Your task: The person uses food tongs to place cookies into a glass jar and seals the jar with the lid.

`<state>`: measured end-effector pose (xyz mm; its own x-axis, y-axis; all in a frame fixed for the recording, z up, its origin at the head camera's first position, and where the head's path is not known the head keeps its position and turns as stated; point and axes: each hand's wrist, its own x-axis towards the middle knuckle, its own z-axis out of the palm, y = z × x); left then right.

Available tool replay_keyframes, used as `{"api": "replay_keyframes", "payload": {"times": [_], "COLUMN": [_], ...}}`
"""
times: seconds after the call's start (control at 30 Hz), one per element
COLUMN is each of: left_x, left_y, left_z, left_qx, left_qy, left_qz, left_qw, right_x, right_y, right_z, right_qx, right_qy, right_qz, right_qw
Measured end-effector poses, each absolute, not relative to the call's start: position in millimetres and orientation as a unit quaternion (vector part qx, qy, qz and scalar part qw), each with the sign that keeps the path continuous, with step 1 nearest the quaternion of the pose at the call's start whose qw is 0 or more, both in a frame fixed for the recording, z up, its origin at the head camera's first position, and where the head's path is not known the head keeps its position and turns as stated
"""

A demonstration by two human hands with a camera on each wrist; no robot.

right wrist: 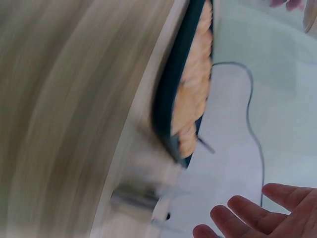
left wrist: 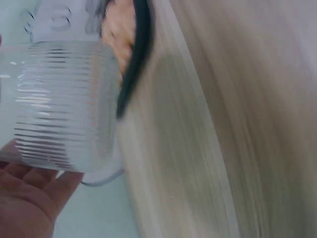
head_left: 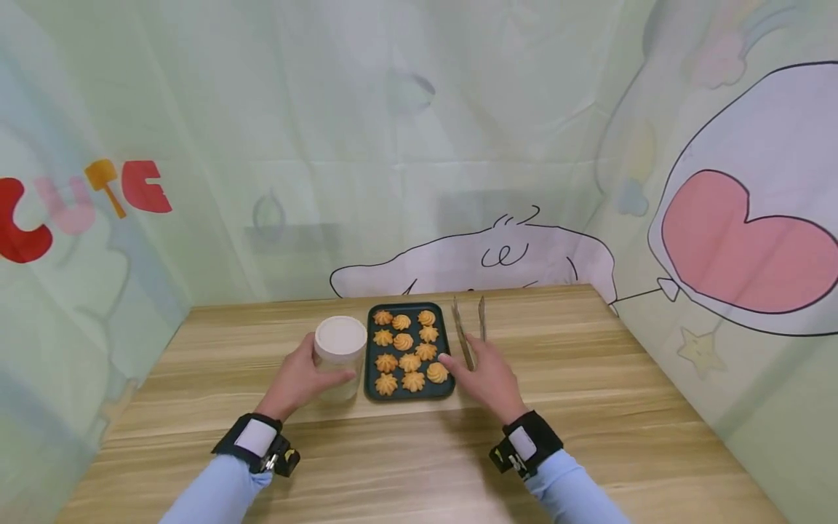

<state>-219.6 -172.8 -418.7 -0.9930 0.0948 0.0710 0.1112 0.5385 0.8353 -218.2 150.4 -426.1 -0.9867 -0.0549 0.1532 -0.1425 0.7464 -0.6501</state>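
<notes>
A clear ribbed jar (left wrist: 64,104) with a white lid (head_left: 340,335) is gripped by my left hand (head_left: 303,377), its fingers and thumb around the side. To the jar's right lies a dark tray (head_left: 409,394) holding several swirled golden cookies (head_left: 402,341). My right hand (head_left: 487,378) hovers by the tray's lower right corner, fingers spread and holding nothing; in the right wrist view the same hand (right wrist: 267,215) shows relaxed fingers. Metal tongs (head_left: 466,349) lie just right of the tray, partly behind the right hand.
The wooden table (head_left: 419,466) reaches back to a pale curtain (head_left: 393,145) with printed drawings. More curtain stands along both sides, with red letters on the left and a pink heart (head_left: 740,244) on the right.
</notes>
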Motion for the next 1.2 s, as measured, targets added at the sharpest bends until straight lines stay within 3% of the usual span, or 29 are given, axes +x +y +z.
{"api": "replay_keyframes", "payload": {"times": [0.43,0.63,0.9,1.2], "left_x": [-175.8,-172.2,-172.9,-176.5], "left_y": [-129.4,-110.9,-91.7,-78.4], "left_z": [-412.6,-415.4,-421.2,-430.5], "left_qx": [-0.136,-0.177,-0.195,-0.221], "left_qy": [-0.883,-0.891,-0.915,-0.924], "left_qz": [-0.448,-0.417,-0.352,-0.307], "left_qw": [0.019,0.028,0.036,0.053], "right_x": [-188.2,-178.8,-168.5,-167.5], "right_y": [122.5,114.2,102.4,100.7], "right_z": [-419.5,-417.4,-413.1,-415.1], "right_qx": [0.087,0.116,0.122,0.129], "right_qy": [-0.905,-0.887,-0.896,-0.917], "right_qz": [0.407,0.435,0.421,0.366], "right_qw": [0.086,0.103,0.068,0.089]}}
